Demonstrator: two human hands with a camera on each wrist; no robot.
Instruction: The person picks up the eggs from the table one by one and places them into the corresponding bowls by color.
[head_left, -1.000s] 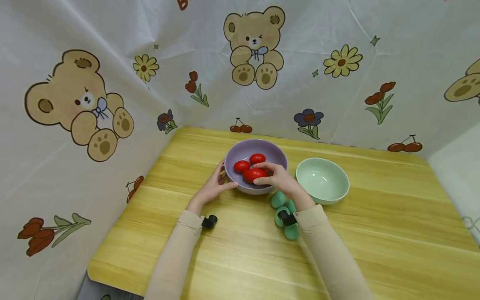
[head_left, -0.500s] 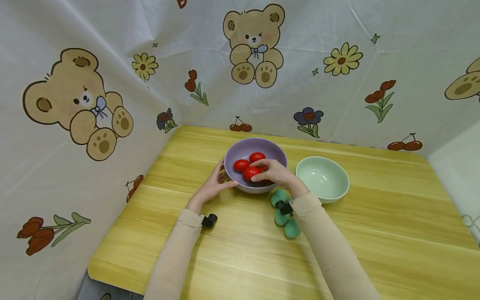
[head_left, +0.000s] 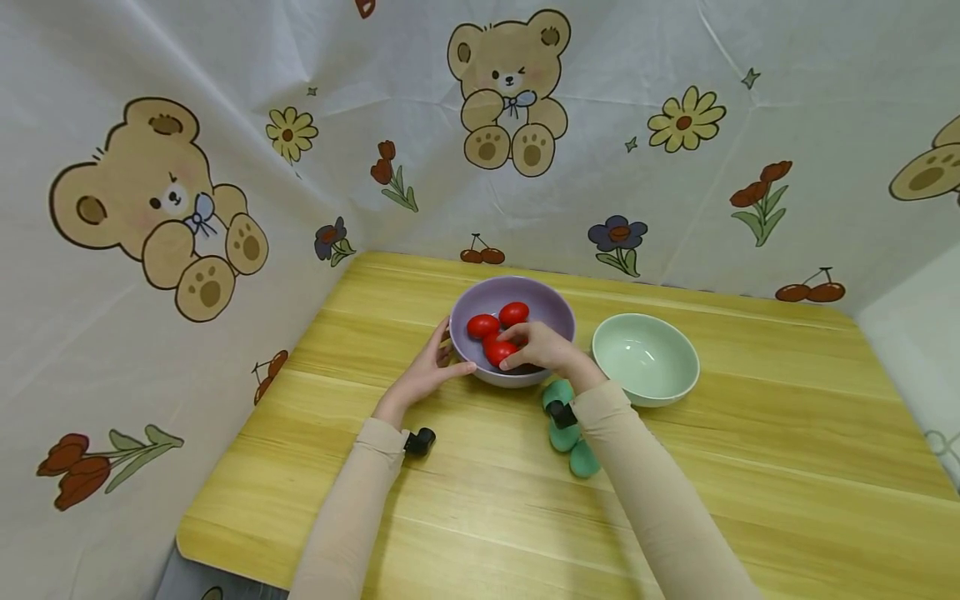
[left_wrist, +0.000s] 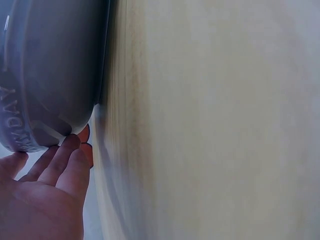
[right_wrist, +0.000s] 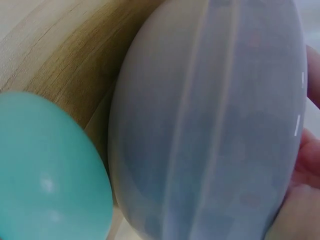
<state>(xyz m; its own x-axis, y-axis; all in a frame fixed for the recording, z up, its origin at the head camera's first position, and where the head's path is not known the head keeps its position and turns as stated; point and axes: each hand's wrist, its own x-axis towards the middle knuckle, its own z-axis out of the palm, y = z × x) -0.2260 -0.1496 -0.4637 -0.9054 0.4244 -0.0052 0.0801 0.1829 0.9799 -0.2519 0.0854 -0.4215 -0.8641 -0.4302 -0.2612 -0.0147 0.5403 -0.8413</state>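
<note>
A purple bowl (head_left: 553,310) holds several red eggs (head_left: 483,326). My left hand (head_left: 423,377) rests against the bowl's left side, thumb at the near rim and fingers spread along the outer wall. In the left wrist view its fingertips touch the bowl's glossy wall (left_wrist: 55,60). Reaching in over the right rim, my right hand (head_left: 546,346) pinches a red egg (head_left: 499,352) low in the bowl, thumb on the near side. That hand hides part of the bowl's inside. In the right wrist view, the bowl's outer wall (right_wrist: 210,125) covers most of the hand.
Several green eggs (head_left: 584,459) lie on the wooden table (head_left: 465,500), partly hidden under my right wrist. One green egg (right_wrist: 50,170) sits close beside the purple bowl. A pale green bowl (head_left: 647,358) stands to the right. A bear-print cloth (head_left: 420,75) hangs behind the table.
My right hand has shifted slightly left and lower into the purple bowl with the red egg. The two other red eggs have moved a little. My left hand stays in place.
</note>
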